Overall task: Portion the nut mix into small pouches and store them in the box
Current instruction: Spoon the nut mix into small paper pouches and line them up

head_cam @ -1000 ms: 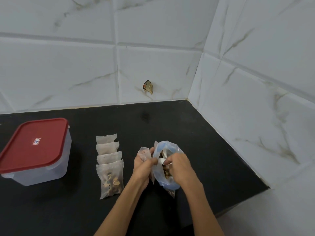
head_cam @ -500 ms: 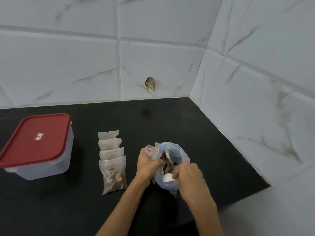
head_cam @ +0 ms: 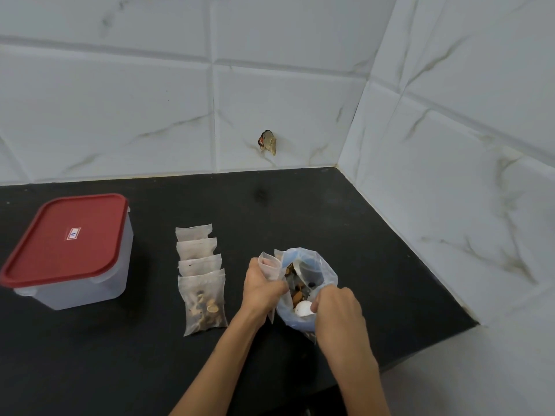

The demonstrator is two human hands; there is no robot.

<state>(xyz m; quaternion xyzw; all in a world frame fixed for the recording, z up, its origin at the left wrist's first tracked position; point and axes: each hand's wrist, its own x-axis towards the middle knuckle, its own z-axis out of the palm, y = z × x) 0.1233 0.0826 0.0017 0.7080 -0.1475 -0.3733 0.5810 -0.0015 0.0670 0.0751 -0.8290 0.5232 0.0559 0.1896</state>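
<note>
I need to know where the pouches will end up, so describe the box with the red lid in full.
The box stands upright at the left of the black counter, apart from the row of pouches to its right. Its body looks like translucent, frosted plastic with rounded corners. The red lid is on and closed, with a small white and red label near its middle. Neither hand touches it. What is inside cannot be made out.

A black countertop [head_cam: 300, 205] meets white marble-veined wall tiles [head_cam: 120, 115] in a corner
</note>
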